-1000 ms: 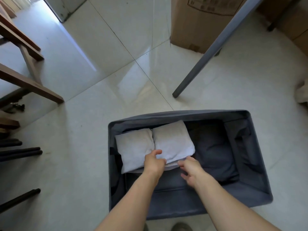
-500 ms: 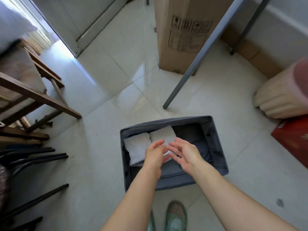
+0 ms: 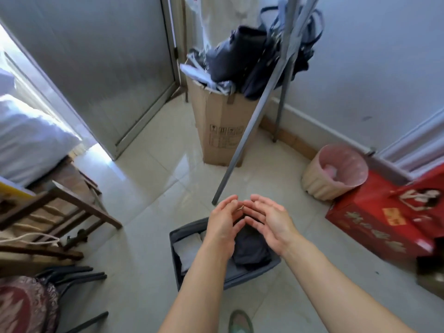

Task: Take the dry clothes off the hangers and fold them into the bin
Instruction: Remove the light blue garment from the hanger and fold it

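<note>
Head view: our left hand [image 3: 222, 224] and right hand [image 3: 270, 219] hover loose-fingered, holding nothing, directly above the bin [image 3: 176, 258] of folded clothes [image 3: 188, 248]; what may be a pale hanging garment [image 3: 228, 10] lies ahead and above, about equally near both.

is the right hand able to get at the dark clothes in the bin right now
Probably yes. The right hand is empty and relaxed above the open bin, and the dark clothes lie uncovered below it. The left hand beside it does not block the way down.
</note>
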The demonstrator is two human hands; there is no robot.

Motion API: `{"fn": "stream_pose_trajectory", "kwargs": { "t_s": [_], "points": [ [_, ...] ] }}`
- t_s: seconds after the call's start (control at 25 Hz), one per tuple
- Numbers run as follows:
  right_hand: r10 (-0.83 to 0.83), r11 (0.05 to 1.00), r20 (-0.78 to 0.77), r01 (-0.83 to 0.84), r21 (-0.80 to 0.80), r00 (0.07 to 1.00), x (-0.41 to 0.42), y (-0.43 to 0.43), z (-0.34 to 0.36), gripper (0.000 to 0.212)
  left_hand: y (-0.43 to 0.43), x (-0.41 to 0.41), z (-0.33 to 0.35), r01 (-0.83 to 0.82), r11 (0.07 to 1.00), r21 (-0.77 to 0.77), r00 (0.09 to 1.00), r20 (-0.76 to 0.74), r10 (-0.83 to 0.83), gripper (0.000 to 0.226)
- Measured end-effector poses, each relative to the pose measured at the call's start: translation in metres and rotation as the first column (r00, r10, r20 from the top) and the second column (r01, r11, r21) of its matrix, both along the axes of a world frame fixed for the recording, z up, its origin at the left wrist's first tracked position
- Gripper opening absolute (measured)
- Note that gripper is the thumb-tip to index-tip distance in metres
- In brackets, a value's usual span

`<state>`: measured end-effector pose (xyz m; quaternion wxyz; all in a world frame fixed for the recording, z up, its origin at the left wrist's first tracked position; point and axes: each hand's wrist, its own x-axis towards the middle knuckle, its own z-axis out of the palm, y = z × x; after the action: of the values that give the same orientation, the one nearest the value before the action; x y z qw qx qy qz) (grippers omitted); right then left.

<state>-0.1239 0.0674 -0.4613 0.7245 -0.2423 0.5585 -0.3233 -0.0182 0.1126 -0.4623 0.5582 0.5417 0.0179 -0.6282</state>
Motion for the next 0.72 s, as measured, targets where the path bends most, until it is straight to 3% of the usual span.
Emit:
{"fn": "stream_pose_trajectory", "kwargs": {
  "t_s": [0.36,0.72],
  "points": [
    [-0.165,0.933,-0.014,0.151,-0.325,0.986,-0.079,0.058,0.182,0.02,0.029,-0.068,0.165,0.236,0.936,-0.263,0.971,0.094,-0.218,0.019],
    [-0.39,0.797,-0.125,0.266,-0.543,0.912,-0.177,0.102,0.272,0.02,0.054,-0.166,0.263,0.464,0.781,-0.419,0.885,0.19,-0.424,0.02]
  ]
}}
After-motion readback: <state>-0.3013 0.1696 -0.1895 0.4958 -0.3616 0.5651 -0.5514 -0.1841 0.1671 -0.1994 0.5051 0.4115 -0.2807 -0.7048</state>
